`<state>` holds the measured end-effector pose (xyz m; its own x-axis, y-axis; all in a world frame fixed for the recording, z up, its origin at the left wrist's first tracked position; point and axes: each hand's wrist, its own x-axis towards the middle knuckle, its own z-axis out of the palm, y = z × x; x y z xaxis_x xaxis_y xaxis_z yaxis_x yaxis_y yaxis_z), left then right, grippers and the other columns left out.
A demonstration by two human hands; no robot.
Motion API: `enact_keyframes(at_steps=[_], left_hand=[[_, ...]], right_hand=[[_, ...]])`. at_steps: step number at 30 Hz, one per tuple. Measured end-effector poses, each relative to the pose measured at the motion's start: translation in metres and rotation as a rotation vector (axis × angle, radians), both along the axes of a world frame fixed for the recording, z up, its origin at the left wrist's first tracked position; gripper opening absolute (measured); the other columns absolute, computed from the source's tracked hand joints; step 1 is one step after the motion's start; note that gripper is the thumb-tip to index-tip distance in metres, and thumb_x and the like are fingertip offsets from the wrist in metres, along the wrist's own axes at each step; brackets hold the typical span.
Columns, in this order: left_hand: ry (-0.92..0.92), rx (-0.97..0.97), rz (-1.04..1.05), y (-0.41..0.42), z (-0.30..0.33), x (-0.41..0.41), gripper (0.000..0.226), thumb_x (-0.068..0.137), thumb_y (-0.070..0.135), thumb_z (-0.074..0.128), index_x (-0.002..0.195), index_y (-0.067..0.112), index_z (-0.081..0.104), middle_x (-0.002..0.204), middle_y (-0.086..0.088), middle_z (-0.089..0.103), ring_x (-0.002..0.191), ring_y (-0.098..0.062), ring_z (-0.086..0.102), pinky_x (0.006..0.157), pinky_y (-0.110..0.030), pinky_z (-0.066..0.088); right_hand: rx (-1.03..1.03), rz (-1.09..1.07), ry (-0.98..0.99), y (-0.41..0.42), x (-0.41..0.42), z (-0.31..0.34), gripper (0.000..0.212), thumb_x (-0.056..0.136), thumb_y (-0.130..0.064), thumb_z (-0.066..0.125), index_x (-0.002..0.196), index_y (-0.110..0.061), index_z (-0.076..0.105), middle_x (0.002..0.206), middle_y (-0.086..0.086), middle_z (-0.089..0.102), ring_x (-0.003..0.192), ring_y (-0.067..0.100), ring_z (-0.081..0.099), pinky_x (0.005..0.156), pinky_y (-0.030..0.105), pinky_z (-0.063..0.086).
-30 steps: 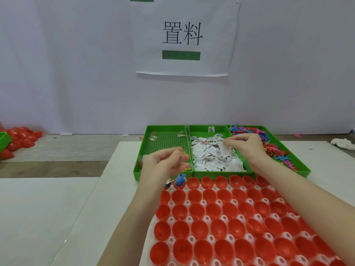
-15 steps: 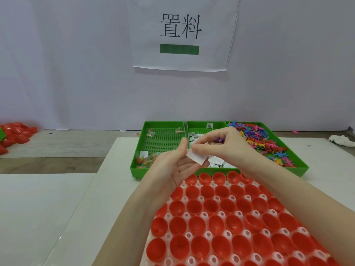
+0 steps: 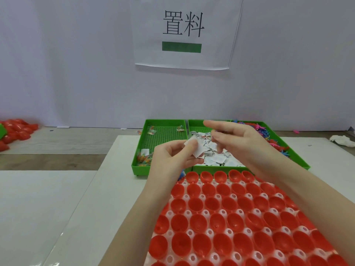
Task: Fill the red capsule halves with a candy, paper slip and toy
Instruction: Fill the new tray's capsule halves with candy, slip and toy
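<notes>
My left hand [image 3: 172,157] pinches a white paper slip [image 3: 196,152] over the near edge of the green trays. My right hand [image 3: 237,144] hovers just right of it with its index finger stretched out and the other fingers curled; a bit of purple toy [image 3: 214,133] shows between them. Rows of red capsule halves [image 3: 238,223] sit open side up in a white holder below both forearms. A blue toy [image 3: 181,176] peeks out of the far-left capsule, partly hidden by my left wrist.
Three green trays stand behind the holder: candies [image 3: 143,160] in the left one, paper slips [image 3: 219,160] in the middle, coloured toys [image 3: 266,132] in the right. A pile of red halves [image 3: 16,131] lies far left, a white cloth [image 3: 342,141] far right.
The right hand brought a paper slip from the middle tray to the left hand, which now pinches it. The right hand has drawn slightly away to the right.
</notes>
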<state>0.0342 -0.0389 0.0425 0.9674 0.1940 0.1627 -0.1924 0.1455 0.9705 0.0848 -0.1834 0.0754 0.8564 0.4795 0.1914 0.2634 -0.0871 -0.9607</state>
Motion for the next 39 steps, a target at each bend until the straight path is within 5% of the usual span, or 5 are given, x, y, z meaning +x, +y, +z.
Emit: enact_keyframes(at_steps=[8, 16, 30, 35, 39], left_hand=[[-0.092, 0.114, -0.003, 0.005, 0.005, -0.002, 0.01, 0.079, 0.018, 0.067, 0.071, 0.013, 0.07, 0.049, 0.005, 0.061, 0.044, -0.005, 0.058, 0.049, -0.012, 0.047], [-0.09, 0.234, -0.171, 0.012, 0.009, -0.005, 0.02, 0.068, 0.035, 0.067, 0.066, 0.016, 0.071, 0.047, 0.006, 0.06, 0.039, -0.005, 0.053, 0.043, -0.011, 0.041], [-0.09, 0.137, -0.181, 0.014, -0.002, 0.002, 0.027, 0.076, 0.032, 0.057, 0.084, 0.011, 0.072, 0.07, -0.004, 0.067, 0.062, -0.007, 0.064, 0.063, -0.015, 0.051], [0.0, 0.292, -0.127, 0.014, -0.009, 0.01, 0.021, 0.094, 0.024, 0.048, 0.086, 0.023, 0.068, 0.068, 0.013, 0.069, 0.073, 0.001, 0.065, 0.069, -0.01, 0.049], [-0.011, 0.786, 0.097, 0.019, -0.027, 0.017, 0.039, 0.088, 0.03, 0.059, 0.125, 0.018, 0.056, 0.1, 0.012, 0.063, 0.101, -0.007, 0.057, 0.091, -0.027, 0.045]], right_hand=[[-0.094, -0.016, -0.271, -0.009, -0.012, 0.015, 0.028, 0.071, 0.009, 0.069, 0.073, -0.019, 0.073, 0.074, -0.001, 0.073, 0.071, 0.009, 0.07, 0.066, 0.015, 0.054], [-0.362, 0.003, -0.459, -0.006, -0.022, 0.029, 0.044, 0.074, -0.004, 0.071, 0.093, -0.042, 0.06, 0.064, -0.011, 0.068, 0.065, 0.004, 0.065, 0.071, 0.021, 0.053], [-0.48, -0.029, -0.439, 0.013, -0.009, 0.024, 0.018, 0.08, -0.012, 0.069, 0.085, -0.029, 0.066, 0.077, -0.014, 0.062, 0.071, 0.01, 0.065, 0.065, 0.017, 0.049], [-0.445, -0.098, -0.408, 0.02, 0.003, 0.005, 0.019, 0.08, -0.005, 0.068, 0.075, -0.023, 0.063, 0.061, -0.012, 0.06, 0.051, 0.002, 0.058, 0.048, 0.011, 0.041], [-0.377, -0.124, -0.25, 0.022, 0.017, -0.025, 0.025, 0.079, 0.001, 0.065, 0.069, -0.021, 0.059, 0.073, 0.006, 0.068, 0.071, 0.019, 0.068, 0.071, 0.03, 0.054]])
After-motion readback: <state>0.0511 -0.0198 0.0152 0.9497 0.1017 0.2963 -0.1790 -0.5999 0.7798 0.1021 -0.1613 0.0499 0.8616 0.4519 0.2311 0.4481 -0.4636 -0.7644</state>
